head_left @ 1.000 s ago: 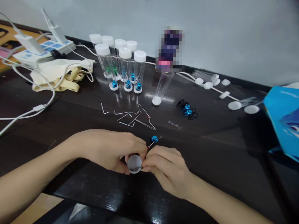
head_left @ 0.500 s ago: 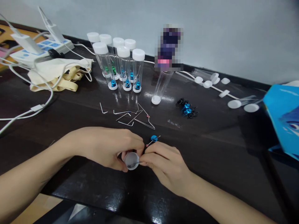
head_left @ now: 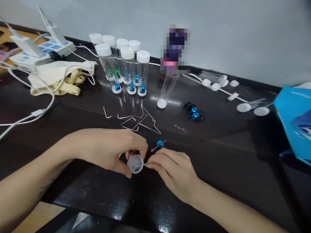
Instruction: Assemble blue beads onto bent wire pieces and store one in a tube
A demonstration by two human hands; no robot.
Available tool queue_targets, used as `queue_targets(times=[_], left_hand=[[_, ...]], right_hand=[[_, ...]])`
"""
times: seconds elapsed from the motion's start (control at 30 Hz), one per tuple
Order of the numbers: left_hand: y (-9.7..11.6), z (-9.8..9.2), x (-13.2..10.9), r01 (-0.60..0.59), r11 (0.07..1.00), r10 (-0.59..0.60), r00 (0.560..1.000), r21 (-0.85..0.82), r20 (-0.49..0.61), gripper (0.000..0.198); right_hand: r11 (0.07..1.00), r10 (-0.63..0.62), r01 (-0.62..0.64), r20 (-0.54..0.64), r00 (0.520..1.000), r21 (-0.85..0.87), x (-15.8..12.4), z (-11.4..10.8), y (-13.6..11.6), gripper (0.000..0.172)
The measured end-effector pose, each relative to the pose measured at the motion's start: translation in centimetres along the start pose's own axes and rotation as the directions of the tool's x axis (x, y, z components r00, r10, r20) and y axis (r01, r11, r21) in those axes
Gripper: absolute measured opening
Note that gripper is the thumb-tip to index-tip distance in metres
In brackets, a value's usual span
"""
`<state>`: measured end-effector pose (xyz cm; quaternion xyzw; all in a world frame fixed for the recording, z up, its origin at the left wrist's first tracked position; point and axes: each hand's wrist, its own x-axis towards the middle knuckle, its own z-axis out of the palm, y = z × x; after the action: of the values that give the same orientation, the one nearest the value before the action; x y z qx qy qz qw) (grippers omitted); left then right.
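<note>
My left hand (head_left: 109, 152) is closed round a small clear tube with a white end (head_left: 135, 163), its round end facing me. My right hand (head_left: 173, 173) pinches a thin bent metal wire (head_left: 140, 165) whose tip lies across the tube's end. Just beyond my fingers a blue bead on a wire (head_left: 159, 144) rests on the dark table (head_left: 230, 155). Several loose bent wires (head_left: 136, 121) lie farther back.
Several capped tubes with blue and green beads (head_left: 126, 69) stand at the back. An open tube (head_left: 167, 90) leans nearby. A pile of blue and black beads (head_left: 195, 115), loose white caps (head_left: 218, 84), a cloth bag (head_left: 60, 77), cables, a power strip (head_left: 36, 53) and a blue box (head_left: 295, 123) surround them.
Both hands shifted slightly left and away from me. The tube's white end turned more toward me, and the wire now shows across it.
</note>
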<state>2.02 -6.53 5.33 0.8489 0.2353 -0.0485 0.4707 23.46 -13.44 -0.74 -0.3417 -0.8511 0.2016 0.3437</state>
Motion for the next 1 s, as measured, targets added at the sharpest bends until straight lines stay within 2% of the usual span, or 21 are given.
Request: queue_targets(times=[0.17,0.27,0.43,0.5,0.57,0.6,0.67,0.83,1.0], left_hand=[[-0.4,0.4,0.5,-0.062,0.997,0.061,0.998,0.048,0.021,0.026],[-0.7,0.8,0.8,-0.069,0.994,0.070,0.998,0.082,0.001,0.027],[-1.0,0.5,0.7,-0.004,0.998,0.009,0.997,0.062,-0.079,0.050],[-1.1,0.2,0.8,-0.009,0.999,0.017,0.987,0.046,-0.162,0.043],[-1.3,0.0,1.1,-0.030,0.998,0.046,0.951,0.055,-0.307,0.020],[-1.5,0.1,1.4,-0.033,0.997,0.056,0.917,0.065,-0.394,0.011],[-1.8,0.6,2.2,-0.046,0.995,0.084,0.860,0.086,-0.503,0.011],[-2.4,2.2,4.2,-0.114,0.991,0.132,0.863,0.067,-0.488,0.022],[-2.3,3.0,5.1,-0.157,0.988,0.132,0.857,-0.009,-0.498,0.012]], right_hand=[[0.975,0.007,0.026,-0.149,0.989,0.220,0.0,-0.5,-0.2,0.011],[0.942,0.101,-0.015,-0.240,0.966,0.336,-0.5,-0.8,-0.1,0.009],[0.824,0.367,-0.112,-0.375,0.851,0.555,-0.7,-0.5,0.6,0.007],[0.774,0.446,-0.127,-0.393,0.804,0.620,-0.4,-0.3,0.8,0.007],[0.744,0.494,-0.140,-0.396,0.774,0.654,0.0,-0.3,0.9,0.007],[0.734,0.506,-0.144,-0.393,0.768,0.663,0.2,-0.3,0.9,0.007],[0.725,0.520,-0.157,-0.384,0.763,0.671,0.4,-0.3,1.0,0.008],[0.732,0.516,-0.175,-0.369,0.773,0.658,0.4,-0.4,0.9,0.007],[0.728,0.517,-0.193,-0.343,0.784,0.658,0.3,-0.4,1.0,0.007]])
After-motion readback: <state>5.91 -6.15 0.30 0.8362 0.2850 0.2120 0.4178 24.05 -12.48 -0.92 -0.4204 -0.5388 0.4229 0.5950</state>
